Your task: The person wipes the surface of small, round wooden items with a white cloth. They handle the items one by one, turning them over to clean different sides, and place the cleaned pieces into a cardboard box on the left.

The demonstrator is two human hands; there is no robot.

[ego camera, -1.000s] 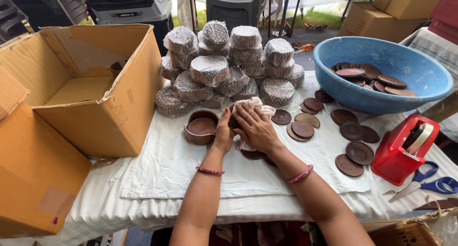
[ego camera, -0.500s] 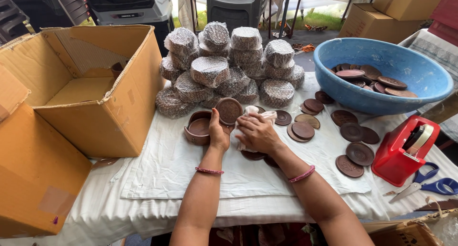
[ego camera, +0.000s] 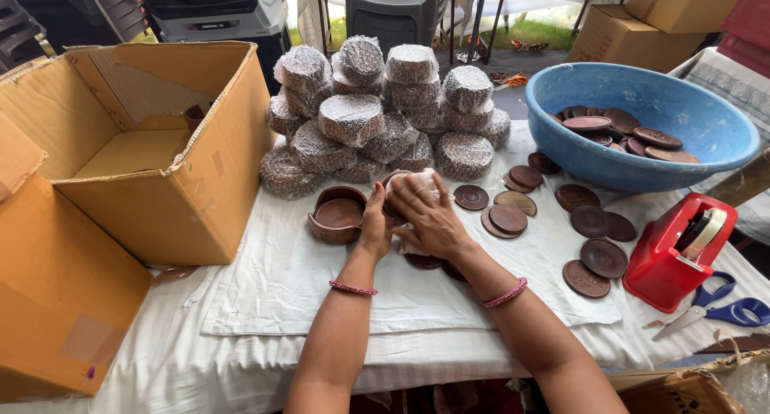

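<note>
Looking down from the head camera, we are holding a small brown clay piece (ego camera: 395,208) half covered in white wrap (ego camera: 417,185), just right of the open clay pot (ego camera: 337,215) that we are taking as our landmark. Our left hand (ego camera: 374,225) is cupping the piece from the pot's side, fingers curled shut around it, seemingly to steady it. Our right hand (ego camera: 429,215) is lying over the top, fingers bent and pressing the wrap down so it stays against the piece. Behind the pot, a pile of wrapped bundles (ego camera: 385,113) is stacking up, close enough to add to easily. Left of the pot, a cardboard box (ego camera: 160,181) is standing open. Farther right, loose clay lids (ego camera: 561,229) are lying on the white cloth (ego camera: 273,294), with a blue basin (ego camera: 706,125), a red tape dispenser (ego camera: 670,257) and blue scissors (ego camera: 726,310) beyond.
</note>
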